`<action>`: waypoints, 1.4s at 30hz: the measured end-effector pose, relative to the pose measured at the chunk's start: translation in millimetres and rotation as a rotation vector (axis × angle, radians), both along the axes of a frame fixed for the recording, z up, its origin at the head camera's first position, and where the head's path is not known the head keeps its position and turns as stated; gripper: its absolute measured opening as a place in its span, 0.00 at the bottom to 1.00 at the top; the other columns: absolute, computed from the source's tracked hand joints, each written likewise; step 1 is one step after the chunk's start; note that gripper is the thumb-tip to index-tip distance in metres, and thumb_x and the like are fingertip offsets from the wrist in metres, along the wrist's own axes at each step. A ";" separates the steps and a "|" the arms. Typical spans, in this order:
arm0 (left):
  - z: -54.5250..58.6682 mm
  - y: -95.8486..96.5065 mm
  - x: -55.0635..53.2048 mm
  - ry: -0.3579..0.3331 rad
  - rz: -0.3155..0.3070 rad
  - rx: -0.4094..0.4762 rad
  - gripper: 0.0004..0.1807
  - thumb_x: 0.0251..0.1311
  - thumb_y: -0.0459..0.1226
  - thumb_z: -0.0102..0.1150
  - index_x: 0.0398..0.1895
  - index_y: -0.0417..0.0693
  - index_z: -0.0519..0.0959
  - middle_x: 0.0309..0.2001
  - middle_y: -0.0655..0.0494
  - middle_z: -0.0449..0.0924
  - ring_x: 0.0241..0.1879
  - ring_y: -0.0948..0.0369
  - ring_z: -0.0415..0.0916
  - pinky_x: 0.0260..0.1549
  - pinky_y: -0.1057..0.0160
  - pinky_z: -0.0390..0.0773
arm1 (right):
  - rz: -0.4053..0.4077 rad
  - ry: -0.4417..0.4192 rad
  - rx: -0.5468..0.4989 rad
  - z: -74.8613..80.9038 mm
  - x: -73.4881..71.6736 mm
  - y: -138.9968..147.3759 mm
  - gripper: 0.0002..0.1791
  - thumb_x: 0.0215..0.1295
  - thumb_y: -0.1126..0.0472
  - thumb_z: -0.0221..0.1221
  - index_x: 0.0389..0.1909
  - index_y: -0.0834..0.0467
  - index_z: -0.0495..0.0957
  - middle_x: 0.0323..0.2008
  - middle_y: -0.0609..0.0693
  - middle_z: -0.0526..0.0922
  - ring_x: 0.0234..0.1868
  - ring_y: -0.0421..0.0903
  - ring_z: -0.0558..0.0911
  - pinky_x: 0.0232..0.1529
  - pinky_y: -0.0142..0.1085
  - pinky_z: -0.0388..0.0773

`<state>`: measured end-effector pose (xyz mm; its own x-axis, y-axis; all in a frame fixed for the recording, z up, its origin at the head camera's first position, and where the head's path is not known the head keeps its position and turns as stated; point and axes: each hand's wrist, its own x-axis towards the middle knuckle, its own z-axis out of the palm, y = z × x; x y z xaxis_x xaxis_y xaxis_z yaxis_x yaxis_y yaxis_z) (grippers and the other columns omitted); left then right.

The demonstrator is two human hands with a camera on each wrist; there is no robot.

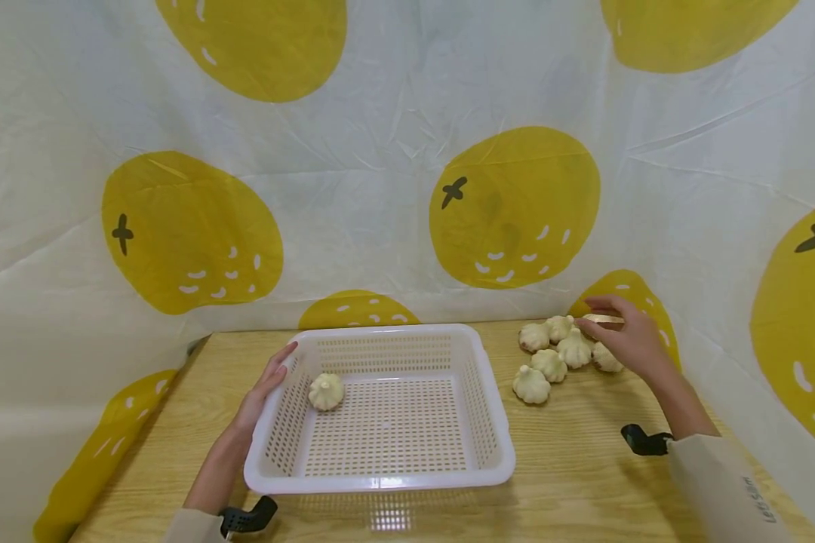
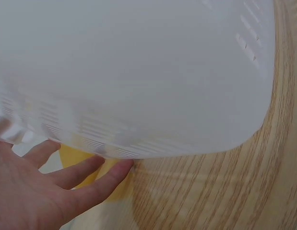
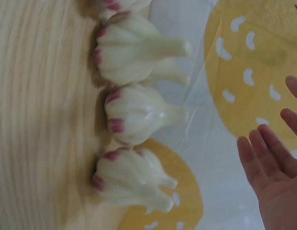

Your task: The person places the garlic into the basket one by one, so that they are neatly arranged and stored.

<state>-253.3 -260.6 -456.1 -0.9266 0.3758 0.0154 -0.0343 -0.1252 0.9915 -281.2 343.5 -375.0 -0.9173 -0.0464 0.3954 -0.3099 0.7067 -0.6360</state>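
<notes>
A white perforated plastic basket [image 1: 387,483] stands on the wooden table with one garlic bulb [image 1: 327,392] inside, near its left wall. My left hand [image 1: 253,400] rests against the basket's left side, its fingertips at the rim; in the left wrist view those fingers [image 2: 93,189] are fairly straight. To the right of the basket lies a group of garlic bulbs [image 1: 548,366], with pink patches at their bases in the right wrist view. Over the back of this group hovers my right hand [image 1: 625,335], fingers spread and nothing held, beside a partly hidden bulb [image 1: 604,320].
A pale cloth [image 1: 373,226] printed with large yellow fruit hangs right behind the table [image 1: 564,467] and along its sides. Black wrist mounts [image 1: 644,440] sit below both hands.
</notes>
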 end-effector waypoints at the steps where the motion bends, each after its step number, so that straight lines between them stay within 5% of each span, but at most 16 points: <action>1: 0.2 -0.2 0.0 -0.001 0.001 0.001 0.31 0.84 0.50 0.24 0.84 0.66 0.34 0.85 0.50 0.32 0.81 0.47 0.36 0.65 0.57 0.65 | -0.022 0.014 0.006 -1.7 -0.4 3.5 0.28 0.72 0.50 0.64 0.66 0.62 0.74 0.61 0.66 0.78 0.48 0.27 0.79 0.42 0.18 0.76; 3: 0.7 -0.8 0.1 0.002 0.001 0.001 0.31 0.84 0.50 0.24 0.84 0.66 0.34 0.85 0.49 0.31 0.81 0.46 0.35 0.64 0.59 0.66 | -0.063 0.034 0.022 -6.2 -2.4 10.1 0.28 0.72 0.50 0.64 0.65 0.63 0.75 0.62 0.67 0.78 0.54 0.45 0.83 0.48 0.28 0.82; 6: 1.3 -1.4 -0.1 0.005 -0.001 0.007 0.31 0.84 0.50 0.24 0.84 0.65 0.33 0.85 0.49 0.30 0.81 0.46 0.33 0.63 0.64 0.68 | -0.124 0.044 0.032 -14.1 -6.6 19.0 0.28 0.73 0.50 0.63 0.65 0.64 0.74 0.64 0.68 0.76 0.63 0.70 0.75 0.59 0.52 0.78; 9: 1.6 -1.2 -0.6 0.007 -0.002 0.014 0.32 0.84 0.50 0.24 0.84 0.65 0.32 0.85 0.49 0.29 0.82 0.46 0.31 0.62 0.69 0.68 | -0.176 0.035 -0.006 -22.3 -10.3 28.0 0.28 0.74 0.49 0.62 0.64 0.64 0.74 0.65 0.69 0.74 0.66 0.74 0.71 0.61 0.66 0.70; 12: 1.8 -0.8 -1.2 0.005 -0.010 0.021 0.32 0.84 0.50 0.24 0.84 0.65 0.32 0.85 0.50 0.28 0.82 0.46 0.30 0.63 0.67 0.67 | -0.207 0.020 -0.052 -29.9 -12.7 36.4 0.29 0.74 0.49 0.62 0.66 0.65 0.74 0.67 0.70 0.74 0.69 0.73 0.68 0.63 0.68 0.67; 20: 1.3 -0.1 -1.8 0.003 -0.018 0.011 0.31 0.84 0.50 0.23 0.84 0.65 0.32 0.85 0.50 0.29 0.82 0.45 0.31 0.65 0.60 0.64 | -0.190 -0.053 -0.066 -47.6 -15.0 54.5 0.36 0.74 0.44 0.60 0.70 0.67 0.69 0.69 0.72 0.70 0.70 0.71 0.66 0.64 0.67 0.65; 24: 0.6 -1.9 -0.8 0.006 -0.014 0.007 0.32 0.84 0.50 0.24 0.84 0.65 0.32 0.85 0.50 0.29 0.81 0.51 0.38 0.64 0.65 0.68 | -0.171 -0.095 -0.070 -58.7 -19.4 61.1 0.37 0.74 0.46 0.61 0.71 0.69 0.67 0.68 0.73 0.71 0.67 0.72 0.67 0.55 0.49 0.74; 27: 0.6 -3.3 -0.2 0.013 -0.016 0.007 0.31 0.84 0.50 0.23 0.84 0.65 0.32 0.85 0.50 0.29 0.79 0.57 0.43 0.63 0.67 0.69 | -0.174 -0.120 -0.095 -67.3 -23.1 64.5 0.37 0.73 0.48 0.62 0.71 0.69 0.67 0.67 0.73 0.71 0.66 0.70 0.68 0.47 0.32 0.67; 31: 1.4 -3.5 0.7 0.015 -0.014 0.009 0.31 0.84 0.50 0.23 0.84 0.66 0.32 0.85 0.51 0.28 0.80 0.56 0.42 0.63 0.67 0.69 | -0.184 -0.143 -0.100 -77.0 -26.0 67.7 0.37 0.73 0.48 0.63 0.71 0.69 0.67 0.67 0.71 0.71 0.63 0.65 0.70 0.43 0.24 0.64; 42: 1.3 -0.2 2.6 0.001 -0.019 0.014 0.31 0.84 0.51 0.24 0.84 0.68 0.33 0.85 0.53 0.28 0.82 0.47 0.30 0.63 0.68 0.68 | -0.181 -0.275 -0.091 -86.5 -22.2 70.1 0.38 0.72 0.45 0.63 0.71 0.67 0.67 0.66 0.72 0.69 0.52 0.53 0.73 0.36 0.25 0.70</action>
<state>-250.8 -260.8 -454.8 -0.9191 0.3934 0.0219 -0.0356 -0.1383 0.9897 -303.4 413.5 -461.5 -0.9802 0.1514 0.1274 0.0074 0.6715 -0.7410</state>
